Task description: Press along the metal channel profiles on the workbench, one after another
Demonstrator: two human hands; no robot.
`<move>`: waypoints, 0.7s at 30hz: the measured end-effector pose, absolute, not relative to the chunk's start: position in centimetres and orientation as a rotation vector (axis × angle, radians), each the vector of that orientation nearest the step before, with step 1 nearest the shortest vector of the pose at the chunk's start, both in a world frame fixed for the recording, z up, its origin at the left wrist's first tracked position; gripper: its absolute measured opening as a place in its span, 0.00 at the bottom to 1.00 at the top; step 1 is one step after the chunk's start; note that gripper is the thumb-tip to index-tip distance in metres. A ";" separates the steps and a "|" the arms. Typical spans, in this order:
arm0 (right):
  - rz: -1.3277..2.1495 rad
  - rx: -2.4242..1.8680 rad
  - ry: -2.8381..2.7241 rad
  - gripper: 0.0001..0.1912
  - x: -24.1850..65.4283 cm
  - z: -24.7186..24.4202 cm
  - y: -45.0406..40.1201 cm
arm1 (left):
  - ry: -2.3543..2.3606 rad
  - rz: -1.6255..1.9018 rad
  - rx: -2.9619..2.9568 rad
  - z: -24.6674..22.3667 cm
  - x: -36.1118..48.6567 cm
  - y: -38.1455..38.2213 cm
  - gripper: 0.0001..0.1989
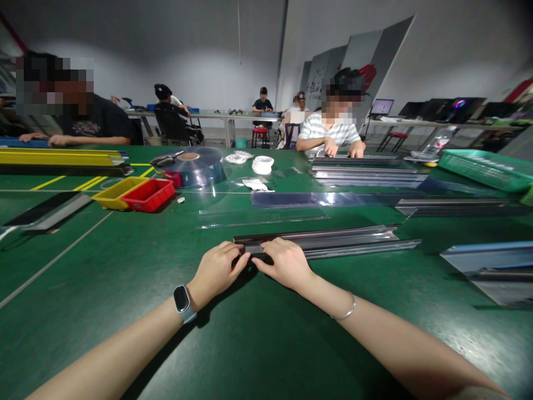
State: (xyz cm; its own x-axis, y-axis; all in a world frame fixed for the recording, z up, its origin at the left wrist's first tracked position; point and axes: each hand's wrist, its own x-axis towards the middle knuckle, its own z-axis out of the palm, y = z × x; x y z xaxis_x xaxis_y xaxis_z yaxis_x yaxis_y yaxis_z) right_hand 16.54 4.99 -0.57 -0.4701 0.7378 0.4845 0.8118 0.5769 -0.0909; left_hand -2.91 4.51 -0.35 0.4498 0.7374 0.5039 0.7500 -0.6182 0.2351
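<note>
A long dark channel-shaped profile [345, 240] lies on the green table in front of me, with clear film visible along its inside. My left hand [219, 271] grips its left end, thumb on the near edge and fingers curled over the far side. Close beside it, my right hand [287, 262] holds the same profile, its thumb also at the near edge. The two thumbs almost meet. Both hands' fingertips are partly hidden by the profile. Behind it lies a thin clear plastic strip [262, 219].
A roll of clear film [204, 166], a yellow bin [119, 193], a red bin [149, 195] and a tape roll [262, 164] stand farther back. More profiles [495, 266] lie right, near a green basket [483, 166]. A co-worker [331, 133] works across the table.
</note>
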 end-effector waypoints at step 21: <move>-0.259 -1.244 -2.344 0.20 16.5 -0.6 5.1 | -1.236 -0.886 -2.750 -0.6 -3.0 4.7 0.10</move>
State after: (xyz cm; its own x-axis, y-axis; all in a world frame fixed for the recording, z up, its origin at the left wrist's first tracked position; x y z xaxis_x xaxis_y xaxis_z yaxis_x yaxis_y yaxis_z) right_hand 16.46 5.09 -0.55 -0.4782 0.7303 0.4879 0.8193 0.5711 -0.0519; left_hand -2.99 4.71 -0.63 0.5317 0.6886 0.4930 0.6882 -0.6906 0.2224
